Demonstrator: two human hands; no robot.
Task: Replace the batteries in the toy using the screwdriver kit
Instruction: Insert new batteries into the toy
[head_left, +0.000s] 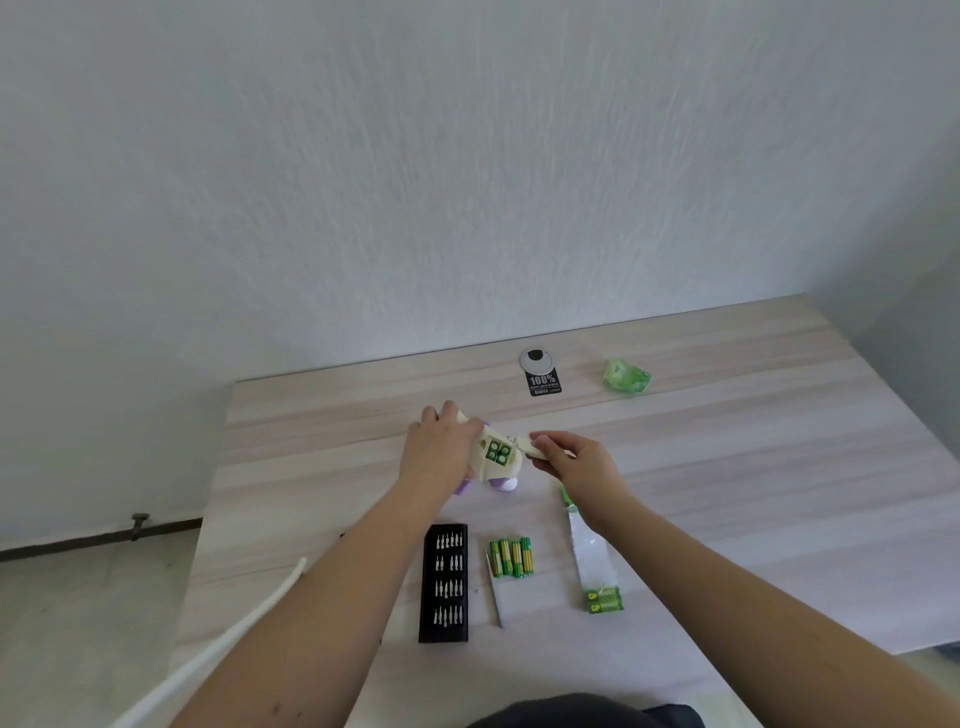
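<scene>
toy (496, 460): cream plastic body with rounded lilac feet, held just above the pale wood-grain table (727, 467), past the middle of it. its rectangular battery bay faces up, uncovered, with green-wrapped cells seated side by side inside. left hand (439, 441) wraps the toy's far side, fingers curled round the body. right hand (569, 460) is just beside the toy, thumb and fingertips pinching a small flat cream plastic piece (532, 446), likely the bay cover, though too small to be sure. nearer the person: a black oblong bit tray (444, 583) of the screwdriver kit, four rows of slim metal bits standing in it; to its right a cluster of loose batteries (511, 557), cylindrical, green and yellow wrap, lying partly on a white card. further right a long glossy blister strip (589, 551) lies flat, with two more packed batteries (603, 600) at its near end. at the far edge: a round grey cable grommet (536, 360) with a black label below it, and a crumpled green wrapper (626, 375), well apart from the hands.
</scene>
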